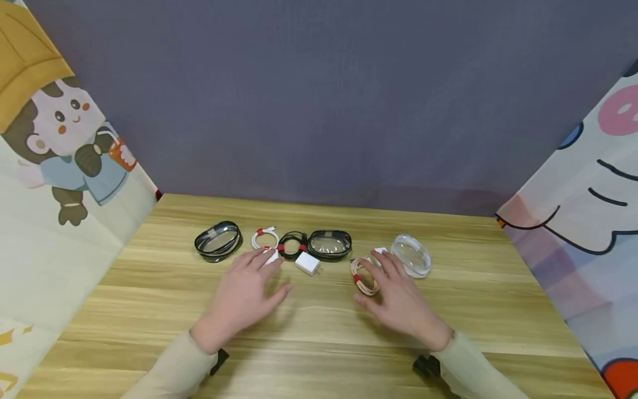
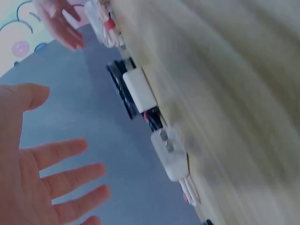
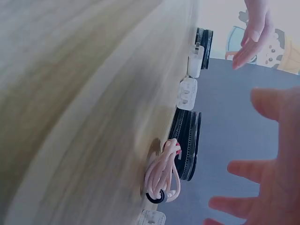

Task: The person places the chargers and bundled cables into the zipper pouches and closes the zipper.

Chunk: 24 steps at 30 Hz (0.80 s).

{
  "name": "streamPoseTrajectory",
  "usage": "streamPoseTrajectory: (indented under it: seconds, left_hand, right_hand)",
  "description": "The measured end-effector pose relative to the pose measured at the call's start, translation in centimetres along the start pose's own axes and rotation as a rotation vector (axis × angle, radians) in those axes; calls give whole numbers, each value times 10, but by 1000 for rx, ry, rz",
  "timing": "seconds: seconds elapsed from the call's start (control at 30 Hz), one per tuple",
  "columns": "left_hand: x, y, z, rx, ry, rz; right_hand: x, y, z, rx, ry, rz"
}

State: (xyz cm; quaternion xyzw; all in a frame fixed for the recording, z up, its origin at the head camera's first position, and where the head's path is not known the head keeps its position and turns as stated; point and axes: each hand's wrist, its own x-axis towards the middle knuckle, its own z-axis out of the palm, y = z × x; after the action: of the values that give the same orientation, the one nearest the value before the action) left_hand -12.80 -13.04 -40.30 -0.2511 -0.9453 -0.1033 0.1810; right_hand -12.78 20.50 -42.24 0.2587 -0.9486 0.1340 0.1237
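My left hand hovers over the table with fingers spread, holding nothing. Just past its fingertips are a white plug charger and a coiled white cable with a red tie. My right hand, likewise spread and holding nothing, is above a pale pink coiled cable with a red tie. Its fingers partly cover that cable and another white charger in the head view. Between the hands lies a white charger, prongs pointing right. Behind it are a small black cable and a larger black coil.
At the row's left end lies a black coiled cable; a whitish, see-through coil ends it on the right. The wooden table meets a grey-blue panel at the back. Cartoon-printed cloths hang at both sides.
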Motion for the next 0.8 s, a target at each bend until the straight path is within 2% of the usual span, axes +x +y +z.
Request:
streamPoseTrajectory:
  seconds: [0.1, 0.2, 0.33, 0.57, 0.8]
  left_hand:
    - [1, -10, -3, -24, 52, 15]
    - [1, -21, -8, -37, 67, -2]
    - [0, -37, -14, -55, 72, -70]
    - [-4, -69, -22, -73, 131, -162]
    - [-10, -99, -30, -112, 98, -271]
  right_hand:
    - [4, 0, -1, 28, 19, -1]
    - [9, -2, -2, 48, 27, 12]
    - [21, -8, -4, 71, 20, 28]
    - [46, -20, -4, 136, 0, 43]
    - [68, -33, 1, 174, -18, 46]
